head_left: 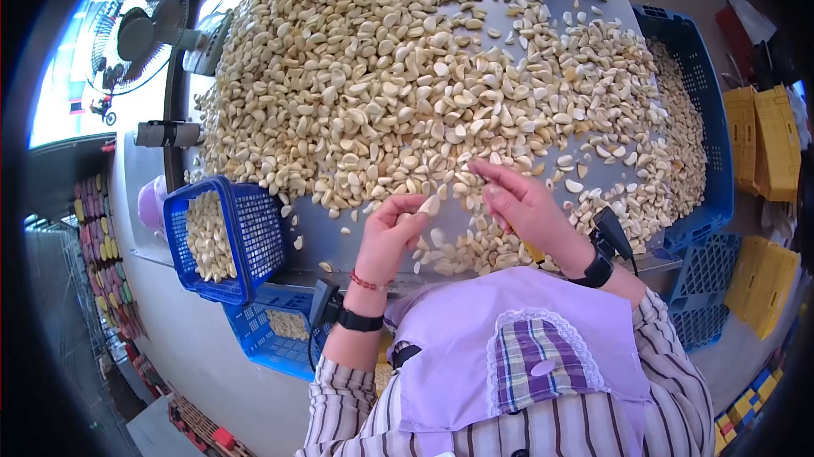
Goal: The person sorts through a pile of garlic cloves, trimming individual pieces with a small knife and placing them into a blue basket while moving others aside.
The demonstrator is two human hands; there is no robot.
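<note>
My left hand [395,226] is closed, pinching a pale garlic clove [432,205] between thumb and fingertips. To its right, my right hand [527,208] is curled around a slim tool whose yellow handle [534,253] shows below the palm. A small dark bit shows at that hand's fingertips; the rest of the tool is hidden, so I cannot tell its kind. Both hands are above the near part of a metal table [326,241]. Beyond them spreads a thick heap of garlic cloves [365,92], with more cloves scattered beneath the hands.
A blue basket [259,232] holding cloves stands at the left edge, above another blue crate [254,334]. At right, a large blue crate [708,118] is full of smaller pieces. A fan [140,33] stands at the far left; yellow crates [767,139] sit on the right.
</note>
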